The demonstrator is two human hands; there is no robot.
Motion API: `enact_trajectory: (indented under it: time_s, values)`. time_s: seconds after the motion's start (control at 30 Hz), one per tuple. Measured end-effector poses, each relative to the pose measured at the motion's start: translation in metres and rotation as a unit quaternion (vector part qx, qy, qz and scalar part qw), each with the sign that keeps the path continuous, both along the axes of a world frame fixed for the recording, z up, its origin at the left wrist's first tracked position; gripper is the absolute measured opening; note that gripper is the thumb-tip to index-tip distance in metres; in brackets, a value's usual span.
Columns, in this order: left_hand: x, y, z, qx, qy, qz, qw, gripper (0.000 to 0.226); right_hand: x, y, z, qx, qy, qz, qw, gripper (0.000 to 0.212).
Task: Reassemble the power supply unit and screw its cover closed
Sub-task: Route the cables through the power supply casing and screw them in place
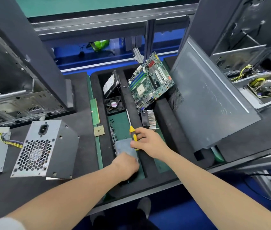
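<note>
From the head view, the left hand (126, 163) reaches into the green tray compartment (119, 121) over a grey plate (124, 146), fingers hidden so its grip cannot be told, while the right hand (148, 141) clasps the yellow-handled screwdriver (132, 128), and the power supply unit (43, 148) sits well apart at nine o'clock.

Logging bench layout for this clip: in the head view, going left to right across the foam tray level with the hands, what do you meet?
Power supply unit → CPU chip → left hand → right hand holding the yellow screwdriver → grey case side panel.
</note>
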State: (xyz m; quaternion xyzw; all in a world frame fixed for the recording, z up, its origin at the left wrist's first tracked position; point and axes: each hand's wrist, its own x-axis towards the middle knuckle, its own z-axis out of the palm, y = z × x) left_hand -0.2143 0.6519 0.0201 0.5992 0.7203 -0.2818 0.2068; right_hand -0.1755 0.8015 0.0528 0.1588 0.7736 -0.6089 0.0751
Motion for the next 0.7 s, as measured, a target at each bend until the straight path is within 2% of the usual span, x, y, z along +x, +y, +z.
enact_trajectory:
  time_s: [0.13,0.47,0.57,0.7]
  values:
    - [0.002,-0.001,0.0,-0.006,-0.001,-0.032,0.999,0.02,-0.001,0.002,0.0,-0.004,-0.013,0.004,1.0,0.03]
    - [0.005,0.0,-0.002,-0.032,-0.016,-0.089,0.995,0.025,-0.002,0.003,0.002,-0.023,-0.026,-0.001,0.999,0.029]
    - [0.0,0.002,0.004,-0.042,-0.059,-0.033,0.997,0.023,-0.002,0.003,0.0,-0.03,-0.029,0.001,0.999,0.026]
    - [-0.014,0.004,0.025,-0.035,-0.137,0.112,0.984,0.028,-0.006,0.002,-0.004,-0.027,-0.034,-0.002,0.999,0.024]
